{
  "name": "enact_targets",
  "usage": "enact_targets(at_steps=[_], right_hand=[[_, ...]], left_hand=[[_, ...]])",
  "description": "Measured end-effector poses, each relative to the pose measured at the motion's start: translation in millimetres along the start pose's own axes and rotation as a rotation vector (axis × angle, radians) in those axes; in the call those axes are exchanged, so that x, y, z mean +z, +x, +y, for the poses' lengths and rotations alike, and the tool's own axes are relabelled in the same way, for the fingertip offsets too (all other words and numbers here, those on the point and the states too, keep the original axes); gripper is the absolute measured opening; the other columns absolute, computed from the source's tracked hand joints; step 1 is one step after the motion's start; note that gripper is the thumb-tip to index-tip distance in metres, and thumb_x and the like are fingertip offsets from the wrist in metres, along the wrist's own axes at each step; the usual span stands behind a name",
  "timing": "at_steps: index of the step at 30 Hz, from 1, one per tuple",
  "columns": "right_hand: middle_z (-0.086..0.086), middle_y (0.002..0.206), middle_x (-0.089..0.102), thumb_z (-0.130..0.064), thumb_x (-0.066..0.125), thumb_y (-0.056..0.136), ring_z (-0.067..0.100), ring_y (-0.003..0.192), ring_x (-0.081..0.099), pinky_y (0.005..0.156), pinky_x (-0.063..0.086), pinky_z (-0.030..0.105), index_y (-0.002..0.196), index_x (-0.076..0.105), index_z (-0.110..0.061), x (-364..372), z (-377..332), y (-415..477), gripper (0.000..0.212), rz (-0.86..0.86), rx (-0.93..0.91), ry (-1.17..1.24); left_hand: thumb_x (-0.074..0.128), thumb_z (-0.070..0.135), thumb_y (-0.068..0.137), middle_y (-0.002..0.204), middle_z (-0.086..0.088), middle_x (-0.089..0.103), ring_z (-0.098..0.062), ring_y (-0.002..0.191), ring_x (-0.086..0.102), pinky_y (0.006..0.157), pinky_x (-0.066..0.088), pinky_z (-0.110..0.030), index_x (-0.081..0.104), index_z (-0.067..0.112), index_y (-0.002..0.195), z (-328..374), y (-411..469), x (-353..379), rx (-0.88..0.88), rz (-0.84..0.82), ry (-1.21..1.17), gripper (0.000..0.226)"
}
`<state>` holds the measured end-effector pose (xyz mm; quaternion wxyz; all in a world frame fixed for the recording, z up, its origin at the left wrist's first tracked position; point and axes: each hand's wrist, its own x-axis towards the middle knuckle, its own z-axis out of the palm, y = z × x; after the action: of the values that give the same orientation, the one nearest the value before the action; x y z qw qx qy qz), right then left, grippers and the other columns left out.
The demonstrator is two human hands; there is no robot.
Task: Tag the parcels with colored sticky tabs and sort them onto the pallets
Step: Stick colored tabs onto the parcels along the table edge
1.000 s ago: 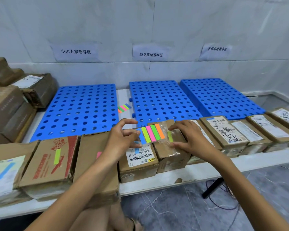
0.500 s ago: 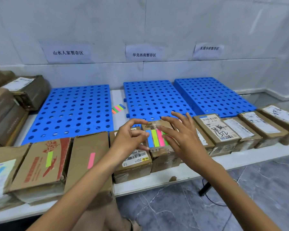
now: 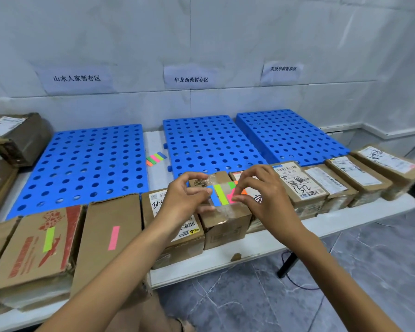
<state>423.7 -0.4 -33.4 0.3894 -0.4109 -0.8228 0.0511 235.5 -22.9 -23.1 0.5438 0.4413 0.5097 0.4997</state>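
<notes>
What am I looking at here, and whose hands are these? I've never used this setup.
There is no machine here. These are a person's bare hands, filmed by one camera worn on their head and looking down. On the white table lie three blue perforated plastic pallets, with brown cardboard parcels lined up along the front edge; some already carry tabs. The left hand holds a clear sheet of coloured sticky tabs, and the right hand pinches its pink tab. A spare set of tabs lies between two pallets.

Wall, left sign (image 3: 76, 78): 山水人家暂存区. Middle sign (image 3: 191, 79): 华龙西苑暂存区. Right sign (image 3: 283, 69): 东原华府暂存区. Parcel label (image 3: 297, 183), table front edge: handwritten 1512.
</notes>
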Motion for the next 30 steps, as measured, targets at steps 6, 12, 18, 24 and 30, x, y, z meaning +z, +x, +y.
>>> enact_targets(at_steps=[6, 12, 18, 24, 30], right_hand=[[-0.014, 0.087, 0.058, -0.021, 0.074, 0.075, 0.006, 0.097, 0.051, 0.086, 0.04, 0.025, 0.075, 0.068, -0.021, -20.3, 13.2, 5.4, 0.007, -0.036, 0.188, 0.203], [-0.019, 0.083, 0.058, -0.024, 0.073, 0.076, 0.001, 0.092, 0.05, 0.084, 0.038, 0.02, 0.077, 0.066, -0.022, -20.6, 8.7, 13.5, 0.007, -0.021, 0.149, 0.169], [-0.013, 0.086, 0.058, -0.021, 0.068, 0.082, 0.012, 0.091, 0.048, 0.083, 0.036, 0.028, 0.077, 0.057, -0.026, -27.1, 4.5, 21.1, 0.013, -0.173, 0.144, 0.098], [-0.008, 0.091, 0.055, -0.023, 0.066, 0.083, 0.012, 0.092, 0.045, 0.09, 0.033, 0.032, 0.078, 0.056, -0.027, -24.5, -1.9, 28.4, 0.012, -0.291, 0.113, 0.002], [-0.006, 0.095, 0.054, -0.025, 0.066, 0.083, 0.008, 0.092, 0.04, 0.094, 0.026, 0.027, 0.083, 0.061, -0.022, -14.7, -7.1, 29.1, 0.006, -0.263, 0.082, -0.107]], left_hand=[[0.061, 0.0, 0.086, 0.063, -0.004, 0.067, -0.011, 0.056, 0.066, 0.055, 0.056, -0.021, 0.056, 0.007, 0.111, -1.7, 13.4, 1.0, -0.012, 0.045, -0.006, 0.027], [0.062, 0.007, 0.087, 0.085, -0.011, 0.073, -0.031, 0.067, 0.07, 0.069, 0.06, -0.033, 0.059, 0.014, 0.109, -3.1, 11.3, 13.6, 0.025, -0.079, 0.141, 0.023], [0.06, 0.005, 0.088, 0.062, 0.003, 0.065, -0.017, 0.047, 0.062, 0.066, 0.058, -0.034, 0.061, 0.012, 0.104, 1.4, 10.0, 8.7, 0.099, -0.083, 0.208, 0.017], [0.058, 0.004, 0.089, 0.059, 0.005, 0.063, -0.015, 0.045, 0.061, 0.06, 0.054, -0.025, 0.059, 0.013, 0.104, 6.1, 5.0, 2.3, 0.122, -0.065, 0.22, 0.017], [0.059, 0.005, 0.089, 0.06, 0.005, 0.063, -0.014, 0.044, 0.06, 0.057, 0.054, -0.022, 0.059, 0.015, 0.103, 6.2, 2.2, 1.1, 0.118, -0.072, 0.185, 0.017]])
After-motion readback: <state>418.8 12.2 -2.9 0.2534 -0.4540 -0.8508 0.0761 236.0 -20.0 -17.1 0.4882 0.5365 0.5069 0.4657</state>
